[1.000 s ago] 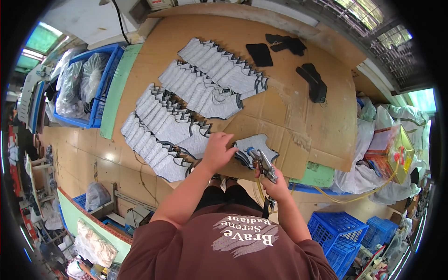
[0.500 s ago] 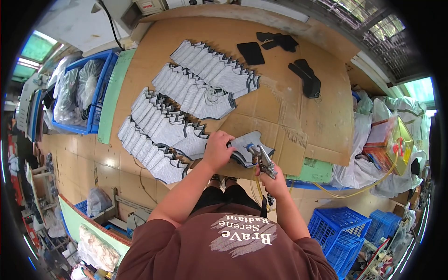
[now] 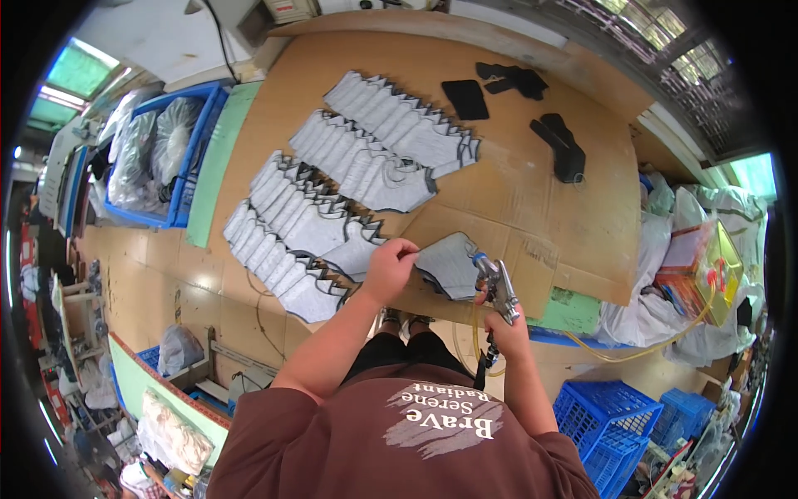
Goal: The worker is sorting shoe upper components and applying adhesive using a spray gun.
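Observation:
My right hand (image 3: 507,328) is wrapped around a silver spray gun (image 3: 499,287) with a yellow hose. Its nozzle end is beside the right end of a grey cloth piece with dark edges (image 3: 449,264) at the table's near edge. My left hand (image 3: 389,268) is closed, thumb and fingertips together, just left of that piece. Whatever is between its fingertips is too small to make out. Left of it, overlapping rows of similar dark-edged grey pieces (image 3: 283,204) lie fanned out. A loop of thin string (image 3: 403,170) rests on one row.
Brown cardboard (image 3: 499,191) covers the table. Black cut pieces (image 3: 465,100) lie at its far right. A blue crate of plastic bags (image 3: 181,195) stands left; white bags (image 3: 644,274) and a yellow box (image 3: 719,274) are right. Blue crates (image 3: 598,407) stand behind me at right.
The spray gun in my right hand has moved slightly right, away from the grey piece's middle. My left hand has drawn a little left, off the piece's left end. The whole view has shifted slightly.

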Tool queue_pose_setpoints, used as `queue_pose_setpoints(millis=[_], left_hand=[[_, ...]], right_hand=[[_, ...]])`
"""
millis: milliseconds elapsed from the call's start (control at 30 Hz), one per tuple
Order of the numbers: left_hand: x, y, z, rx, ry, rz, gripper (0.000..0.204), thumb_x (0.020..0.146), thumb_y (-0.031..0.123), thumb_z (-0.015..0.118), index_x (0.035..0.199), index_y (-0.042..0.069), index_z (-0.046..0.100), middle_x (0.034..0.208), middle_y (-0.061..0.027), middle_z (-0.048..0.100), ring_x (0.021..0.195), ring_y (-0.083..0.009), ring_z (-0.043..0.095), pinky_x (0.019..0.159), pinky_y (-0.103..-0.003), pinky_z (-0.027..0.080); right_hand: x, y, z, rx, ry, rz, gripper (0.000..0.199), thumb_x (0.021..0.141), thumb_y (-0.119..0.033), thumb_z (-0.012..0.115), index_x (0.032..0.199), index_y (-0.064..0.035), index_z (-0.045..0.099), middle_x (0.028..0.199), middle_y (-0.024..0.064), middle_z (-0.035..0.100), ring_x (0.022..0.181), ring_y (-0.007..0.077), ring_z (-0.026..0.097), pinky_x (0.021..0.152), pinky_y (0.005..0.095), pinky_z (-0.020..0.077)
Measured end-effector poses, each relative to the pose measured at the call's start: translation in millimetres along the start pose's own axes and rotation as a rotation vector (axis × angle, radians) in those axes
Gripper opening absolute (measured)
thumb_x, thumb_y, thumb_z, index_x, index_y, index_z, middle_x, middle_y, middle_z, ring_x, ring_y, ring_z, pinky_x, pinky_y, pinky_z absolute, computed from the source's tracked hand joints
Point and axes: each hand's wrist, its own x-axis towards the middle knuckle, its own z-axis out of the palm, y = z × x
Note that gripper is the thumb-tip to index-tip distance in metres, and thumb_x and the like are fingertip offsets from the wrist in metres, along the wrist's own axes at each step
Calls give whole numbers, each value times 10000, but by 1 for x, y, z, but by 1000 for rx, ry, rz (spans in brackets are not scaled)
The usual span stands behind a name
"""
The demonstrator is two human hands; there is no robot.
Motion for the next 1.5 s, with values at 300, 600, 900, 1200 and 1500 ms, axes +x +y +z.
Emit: queue_pose_setpoints(millis=[300, 600, 900, 1200, 1500], left_hand=[[-24, -74, -150, -16, 367, -418, 187, 743, 63, 618, 905, -30, 608, 787, -95, 623, 704, -157, 583, 629, -272, 457], [-6, -22, -49, 276, -33, 76, 231, 679, 120, 666, 871, 9, 598, 878, -141, 566, 867, -306, 530, 757, -369, 424], [-11, -6, 16, 128, -116, 5, 191, 661, 114, 679, 776, -1, 578, 683, -152, 583, 643, -307, 569, 585, -368, 447], [-9, -8, 15, 102, -97, -6, 155, 701, 118, 658, 779, -5, 608, 693, -138, 603, 625, -240, 583, 583, -318, 455], [-8, -5, 15, 118, -85, 9, 113, 676, 83, 647, 731, -1, 596, 696, -156, 602, 665, -317, 582, 605, -372, 458]], right_hand=[[-1, -9, 5, 16, -100, 44, 377, 714, 38, 445, 1079, -29, 505, 872, 5, 546, 641, 57, 460, 554, 205, 391], [3, -3, 13, -113, -183, 76, 284, 674, 39, 439, 936, -31, 527, 832, 27, 535, 821, 140, 499, 776, 270, 396], [1, -2, 18, -130, -218, 64, 263, 692, -11, 446, 941, -23, 532, 764, 18, 546, 712, 112, 484, 665, 247, 400], [3, -3, 16, -143, -199, 62, 243, 693, -10, 458, 922, -14, 538, 744, 15, 547, 717, 109, 491, 683, 245, 406], [5, -7, 8, -61, -70, 91, 178, 717, 2, 470, 883, -20, 529, 741, 6, 534, 712, 96, 490, 677, 237, 402]])
